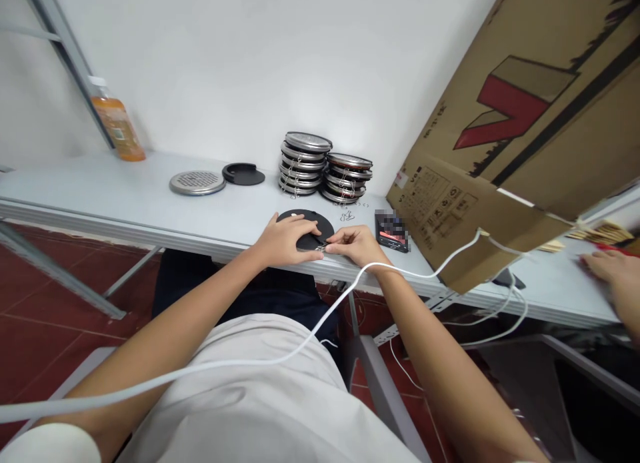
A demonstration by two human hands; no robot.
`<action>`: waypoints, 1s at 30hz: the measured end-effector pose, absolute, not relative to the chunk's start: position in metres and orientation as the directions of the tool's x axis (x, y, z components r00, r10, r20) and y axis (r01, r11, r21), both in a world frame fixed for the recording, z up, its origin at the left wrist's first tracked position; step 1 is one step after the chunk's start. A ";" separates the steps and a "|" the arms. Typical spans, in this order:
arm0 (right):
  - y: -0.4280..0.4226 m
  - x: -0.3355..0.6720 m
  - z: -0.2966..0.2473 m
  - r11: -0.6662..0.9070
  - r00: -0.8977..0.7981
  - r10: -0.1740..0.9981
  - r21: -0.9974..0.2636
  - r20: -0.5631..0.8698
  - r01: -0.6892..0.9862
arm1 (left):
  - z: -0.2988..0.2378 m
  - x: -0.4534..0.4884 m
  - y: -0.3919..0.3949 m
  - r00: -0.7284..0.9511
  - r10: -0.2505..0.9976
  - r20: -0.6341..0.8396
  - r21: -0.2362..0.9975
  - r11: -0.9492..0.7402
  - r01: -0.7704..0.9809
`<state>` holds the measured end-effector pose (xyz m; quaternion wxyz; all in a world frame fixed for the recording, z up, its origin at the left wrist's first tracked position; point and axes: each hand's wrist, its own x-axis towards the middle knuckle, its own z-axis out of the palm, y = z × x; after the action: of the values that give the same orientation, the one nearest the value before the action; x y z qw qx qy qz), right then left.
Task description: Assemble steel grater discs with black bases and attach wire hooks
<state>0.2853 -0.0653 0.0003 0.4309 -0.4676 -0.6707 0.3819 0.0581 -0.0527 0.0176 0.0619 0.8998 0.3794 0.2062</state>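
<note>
A black round disc (310, 224) lies near the front edge of the white table (125, 196). My left hand (287, 239) lies flat on the disc's left side, fingers pressing it down. My right hand (356, 244) pinches a small metal clip (321, 247) at the disc's front edge. Several loose metal clips (349, 215) lie just behind the disc. Two stacks of round metal discs (305, 164) (347, 177) stand further back by the wall.
A perforated metal disc (197, 182) and a black ring (243, 173) lie at the left. An orange bottle (118, 125) stands by the wall. A phone (393, 231) and a large cardboard box (525, 116) are at the right. Another person's hand (613, 273) rests far right. A white cable (320, 326) crosses my arms.
</note>
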 end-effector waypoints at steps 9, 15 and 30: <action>-0.068 0.281 0.004 0.260 -0.234 0.952 -0.927 0.198 0.272 | 0.017 0.071 -0.062 0.545 0.747 0.381 0.274 -0.654 0.705; -0.063 0.287 0.002 0.279 -0.357 0.917 -0.925 0.177 0.258 | 0.016 0.071 -0.062 0.539 0.752 0.380 0.258 -0.646 0.719; -0.063 0.282 0.001 0.320 -0.323 0.922 -0.890 0.213 0.324 | 0.013 0.070 -0.058 0.547 0.745 0.382 0.231 -0.650 0.724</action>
<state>0.2823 -0.0635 0.0011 0.3855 -0.4357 -0.7149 0.3878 0.0697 -0.0582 0.0133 0.0229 0.8793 0.4174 0.2282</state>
